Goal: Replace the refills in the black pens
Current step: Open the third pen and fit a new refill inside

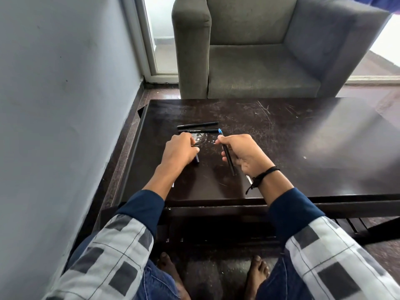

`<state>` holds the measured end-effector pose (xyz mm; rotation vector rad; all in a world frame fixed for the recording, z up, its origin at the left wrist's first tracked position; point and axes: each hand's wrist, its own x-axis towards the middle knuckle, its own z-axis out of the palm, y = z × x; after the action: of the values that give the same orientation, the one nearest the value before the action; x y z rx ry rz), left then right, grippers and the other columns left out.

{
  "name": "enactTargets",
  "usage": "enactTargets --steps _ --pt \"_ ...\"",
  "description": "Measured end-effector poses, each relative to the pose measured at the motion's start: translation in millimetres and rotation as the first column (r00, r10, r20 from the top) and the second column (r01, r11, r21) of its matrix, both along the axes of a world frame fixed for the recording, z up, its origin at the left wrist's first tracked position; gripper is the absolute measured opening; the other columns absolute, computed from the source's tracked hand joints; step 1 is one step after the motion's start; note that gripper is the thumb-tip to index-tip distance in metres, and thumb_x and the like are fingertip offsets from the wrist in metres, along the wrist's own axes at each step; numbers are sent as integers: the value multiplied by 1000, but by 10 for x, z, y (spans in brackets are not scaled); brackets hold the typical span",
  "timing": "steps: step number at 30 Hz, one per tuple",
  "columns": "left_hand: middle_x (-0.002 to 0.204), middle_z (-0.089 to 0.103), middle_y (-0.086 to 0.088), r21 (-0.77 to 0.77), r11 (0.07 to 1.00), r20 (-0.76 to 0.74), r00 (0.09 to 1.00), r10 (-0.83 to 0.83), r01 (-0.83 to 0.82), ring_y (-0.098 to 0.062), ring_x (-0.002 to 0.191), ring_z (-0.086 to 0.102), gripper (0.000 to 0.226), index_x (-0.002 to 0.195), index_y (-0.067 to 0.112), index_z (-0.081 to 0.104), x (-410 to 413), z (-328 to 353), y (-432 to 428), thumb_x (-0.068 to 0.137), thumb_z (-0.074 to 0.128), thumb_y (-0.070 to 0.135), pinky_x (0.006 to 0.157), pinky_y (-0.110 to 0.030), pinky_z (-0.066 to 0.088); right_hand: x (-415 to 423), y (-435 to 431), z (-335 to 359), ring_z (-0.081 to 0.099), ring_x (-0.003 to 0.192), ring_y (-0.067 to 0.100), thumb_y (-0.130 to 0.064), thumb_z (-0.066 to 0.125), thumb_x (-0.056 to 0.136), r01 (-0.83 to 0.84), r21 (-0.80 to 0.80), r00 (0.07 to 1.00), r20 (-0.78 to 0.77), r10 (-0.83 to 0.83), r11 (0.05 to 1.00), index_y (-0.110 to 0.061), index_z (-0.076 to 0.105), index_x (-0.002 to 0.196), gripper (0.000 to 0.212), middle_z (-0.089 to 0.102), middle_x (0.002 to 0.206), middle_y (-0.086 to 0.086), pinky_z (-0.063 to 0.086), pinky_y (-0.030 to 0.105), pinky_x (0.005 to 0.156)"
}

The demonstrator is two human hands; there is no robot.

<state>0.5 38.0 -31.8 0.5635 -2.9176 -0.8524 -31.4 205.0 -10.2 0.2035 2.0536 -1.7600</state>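
Note:
Two black pens lie side by side on the dark table [281, 131], the farther pen [198, 124] and a nearer pen with white lettering [199, 131]. My right hand [242, 154] is shut on a thin black refill with a blue tip [227, 154], held slanting, the blue end up near the lying pens. My left hand [180, 150] is closed around a short black pen part [197, 159] that pokes out below the fingers; most of it is hidden. The hands are apart, about a hand's width.
A grey armchair [259, 68] stands just behind the table. A grey wall [65, 105] runs along the left. Small pale slim objects lie under my left forearm [173, 184] and under my right wrist [250, 179]. My bare feet rest below the table's lower shelf.

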Motion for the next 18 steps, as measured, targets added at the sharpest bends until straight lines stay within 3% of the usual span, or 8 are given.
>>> enactTargets --steps 5,9,12,15,18 --pt "97 73 -7 -23 999 -4 999 -34 33 -26 93 70 20 102 21 71 23 5 1 84 76 29 83 -33 53 -19 14 1 56 52 -1 -23 69 96 45 -99 998 58 -39 994 -12 76 92 13 65 77 -5 44 12 45" --pt "89 75 -6 -12 999 -9 999 -38 38 -23 87 72 16 95 21 72 11 4 -17 82 77 30 89 -39 56 -16 13 -6 59 62 6 -20 69 96 64 -200 994 97 -45 978 -9 75 96 13 65 83 -1 52 16 52" --pt "86 75 -2 34 999 -25 1000 -17 18 -20 84 72 17 89 22 73 -12 11 -26 85 74 38 86 -37 56 -13 13 2 60 69 11 -17 68 97 106 -264 987 146 -69 959 -11 73 92 9 61 89 2 57 22 58" --pt "78 76 -1 334 942 -51 999 0 17 -15 71 74 34 92 17 74 4 93 17 89 68 50 75 -30 60 -1 0 15 65 72 15 -7 62 99 183 -388 969 225 -100 903 -10 63 92 7 63 83 5 60 26 54" --pt "87 76 -13 720 691 -12 997 -72 59 -19 74 74 46 103 3 73 81 244 76 89 69 47 68 -26 61 -10 -21 11 69 78 24 3 55 99 296 -489 940 303 -159 820 -7 57 98 10 62 88 13 63 34 58"
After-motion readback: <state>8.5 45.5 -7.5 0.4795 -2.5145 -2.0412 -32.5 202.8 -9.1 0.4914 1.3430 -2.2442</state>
